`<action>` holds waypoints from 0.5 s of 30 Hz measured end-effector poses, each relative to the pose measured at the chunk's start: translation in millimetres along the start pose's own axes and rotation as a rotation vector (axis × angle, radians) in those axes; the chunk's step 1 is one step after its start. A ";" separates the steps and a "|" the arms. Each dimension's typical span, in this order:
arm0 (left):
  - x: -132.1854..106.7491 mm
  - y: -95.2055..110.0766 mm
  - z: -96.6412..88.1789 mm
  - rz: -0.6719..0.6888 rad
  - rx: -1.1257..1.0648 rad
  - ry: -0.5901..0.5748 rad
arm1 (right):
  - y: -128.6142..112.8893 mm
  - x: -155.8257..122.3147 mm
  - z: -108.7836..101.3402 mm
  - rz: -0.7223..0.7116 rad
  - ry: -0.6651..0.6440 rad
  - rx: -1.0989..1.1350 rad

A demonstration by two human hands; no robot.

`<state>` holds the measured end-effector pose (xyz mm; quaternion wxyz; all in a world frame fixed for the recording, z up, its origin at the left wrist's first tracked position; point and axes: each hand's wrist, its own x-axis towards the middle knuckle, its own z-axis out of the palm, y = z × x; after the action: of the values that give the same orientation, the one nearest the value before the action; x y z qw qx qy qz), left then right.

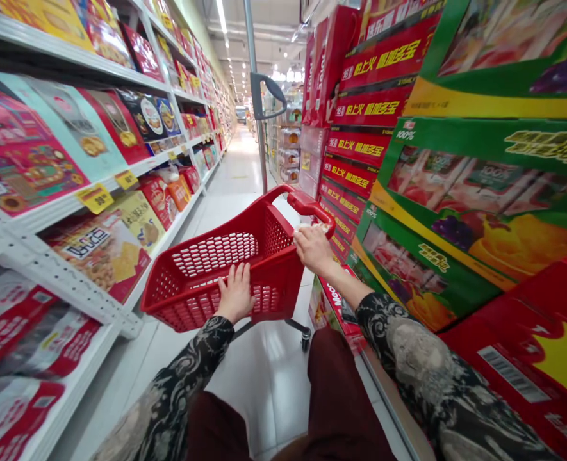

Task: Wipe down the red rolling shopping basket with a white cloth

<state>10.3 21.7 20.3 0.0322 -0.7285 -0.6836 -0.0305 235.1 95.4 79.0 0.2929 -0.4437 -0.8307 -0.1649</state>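
A red plastic shopping cart (216, 269) with mesh walls rolls on small castors just ahead of my legs. Its basket shows nothing inside. My left hand (235, 293) lies over the near rim with fingers spread and fingertips reaching into the basket. My right hand (314, 250) is curled around the far corner of the rim, right beside the cart's red handle grip (311, 206). Both my sleeves are black with a grey pattern.
White shelves (72, 218) of boxed snacks line the left side. Stacked red and green juice cartons (475, 205) tower close on the right. A tall metal pole (258, 134) with a dark loop handle stands past the cart. The tiled aisle floor (242, 166) runs far ahead.
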 end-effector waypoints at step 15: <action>8.8 22.3 -18.2 0.075 -0.383 0.266 | -62.4 -16.5 28.3 0.082 0.067 0.231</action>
<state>33.1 27.4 39.0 -0.0159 -0.7357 -0.6276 -0.2541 180.6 65.5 45.8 0.3763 -0.4346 -0.8152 -0.0708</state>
